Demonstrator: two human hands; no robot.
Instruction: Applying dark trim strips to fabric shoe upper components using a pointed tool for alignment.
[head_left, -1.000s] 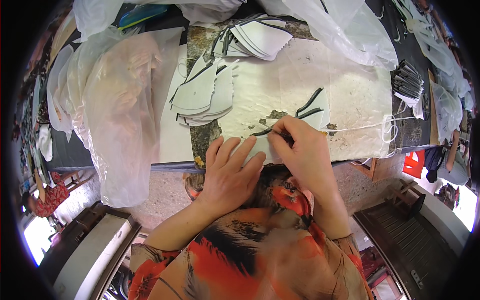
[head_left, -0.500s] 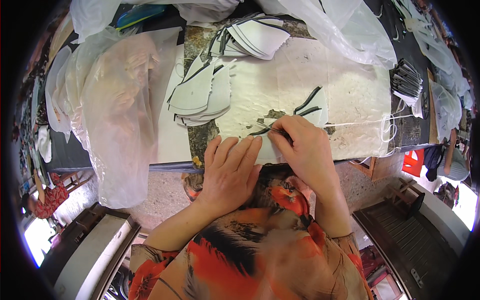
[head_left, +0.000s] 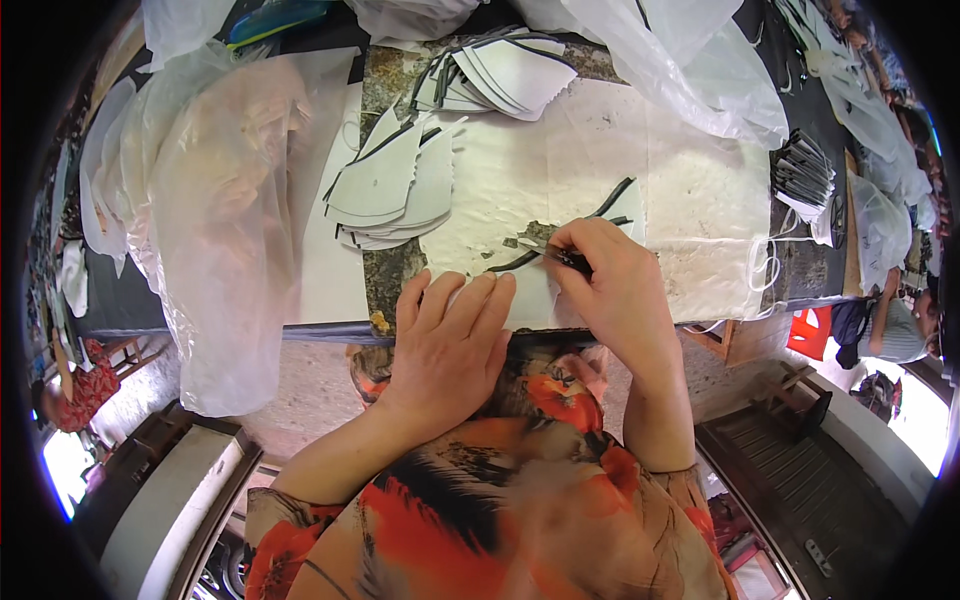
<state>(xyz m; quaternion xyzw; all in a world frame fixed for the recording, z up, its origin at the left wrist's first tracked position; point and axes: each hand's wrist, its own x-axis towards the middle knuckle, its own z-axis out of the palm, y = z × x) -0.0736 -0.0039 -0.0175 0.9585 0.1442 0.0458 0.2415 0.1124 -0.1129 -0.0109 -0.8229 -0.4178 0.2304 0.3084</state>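
Note:
My left hand [head_left: 445,345] lies palm down at the table's near edge, fingers stretched out over a white cut piece [head_left: 533,300]. A black strip [head_left: 514,264] runs along the top edge of that piece, from the left fingertips toward the right hand. My right hand [head_left: 615,290] is closed on a small dark tool [head_left: 574,260] at the strip's right end; the fingers hide most of it, and its kind is unclear. Just beyond the right hand, another black strip [head_left: 613,196] lies on a white piece, partly covered.
Stacks of black-edged white pieces [head_left: 375,190] [head_left: 515,75] lie at the left and back of the worn board [head_left: 700,180]. At the left is a clear plastic bag [head_left: 235,220]; more plastic [head_left: 690,70] drapes the back. A dark-and-white bundle [head_left: 803,170] and white cord [head_left: 765,262] are at right.
My right hand has shifted slightly up and left, covering more of the black strips behind it. The tool's metal tip shows less. My left hand keeps its place on the piece.

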